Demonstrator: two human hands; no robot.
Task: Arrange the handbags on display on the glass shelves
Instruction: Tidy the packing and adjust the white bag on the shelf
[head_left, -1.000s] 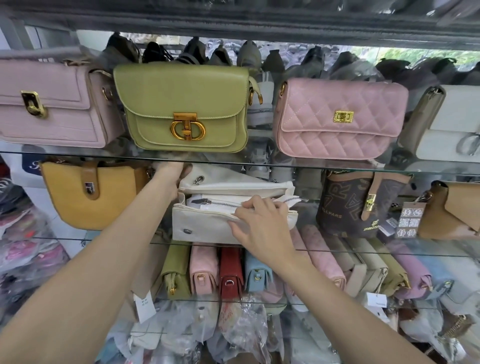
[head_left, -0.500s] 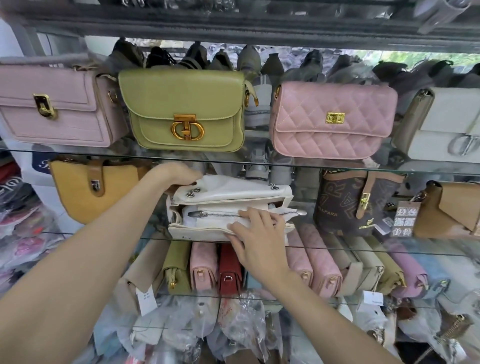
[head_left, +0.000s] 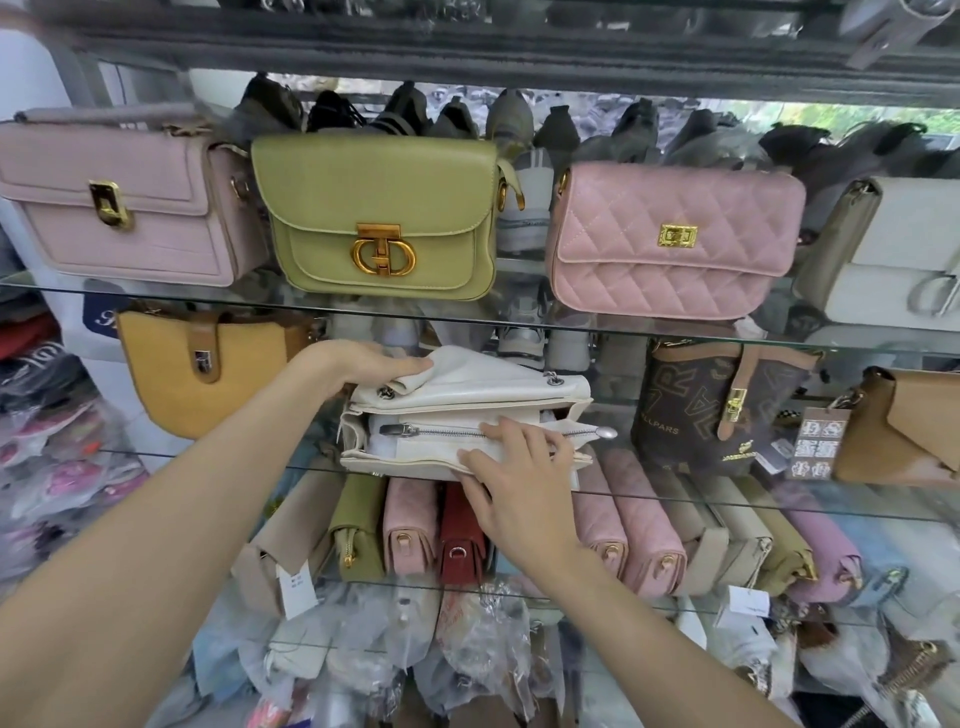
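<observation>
A white handbag (head_left: 483, 395) lies tipped back on the middle glass shelf (head_left: 779, 501), its top zipper facing me. My left hand (head_left: 358, 364) grips the bag's folded flap at its upper left corner. My right hand (head_left: 514, 467) presses flat on the bag's front, fingers spread over the zipper. On the same shelf stand a yellow bag (head_left: 208, 374) to the left and a brown monogram bag (head_left: 717, 400) to the right. Above, the upper glass shelf (head_left: 519, 319) carries a pale pink bag (head_left: 119, 208), a green bag (head_left: 379, 218) and a quilted pink bag (head_left: 675, 239).
A tan bag (head_left: 904, 431) and a white bag (head_left: 898, 254) sit at the far right. Below, several small bags stand packed side by side, among them a red one (head_left: 462, 540). Plastic-wrapped goods (head_left: 389, 649) fill the bottom. Shoes line the back.
The white bag has tipped further back and flatter. My left hand moved from behind the bag onto its flap, while my right hand slid down over the zipper front.
</observation>
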